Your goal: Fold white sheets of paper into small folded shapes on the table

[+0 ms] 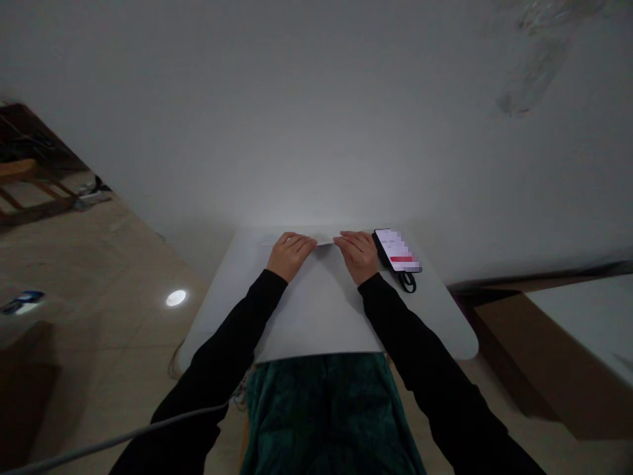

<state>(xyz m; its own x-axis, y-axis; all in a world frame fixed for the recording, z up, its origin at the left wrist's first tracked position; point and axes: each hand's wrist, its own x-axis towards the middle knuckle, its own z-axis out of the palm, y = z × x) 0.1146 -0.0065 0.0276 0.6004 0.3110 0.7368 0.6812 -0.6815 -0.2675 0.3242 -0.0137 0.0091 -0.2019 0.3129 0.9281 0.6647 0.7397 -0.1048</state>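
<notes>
Squarely, the left hand (pixel 291 256) and the right hand (pixel 357 254) lie palm down on a sheet of white paper (pixel 316 310), their fingers (pixel 300 243) open, straight and close together, the tips pointing toward each other across a narrow gap. Neither hand grips anything; pressing flat like this seems to pin the sheet so it cannot slide. Under the fingertips, a narrow paper flap (pixel 277 243) appears to run across the far end of the sheet, though the dim view leaves that uncertain. The sheet sits centrally on a white table (pixel 435 330) with rounded corners, probably within easy reach of both arms in their black sleeves (pixel 232 323). Just right of the right hand, a smartphone (pixel 395 251) lies screen up with a black cable (pixel 408 282), apparently kept off the paper. Green patterned trousers (pixel 326 415) show at the near edge, a tiled floor (pixel 99 310) spreads left, a cardboard box (pixel 514 349) stands right, and a white wall (pixel 316 119) rises far off.
</notes>
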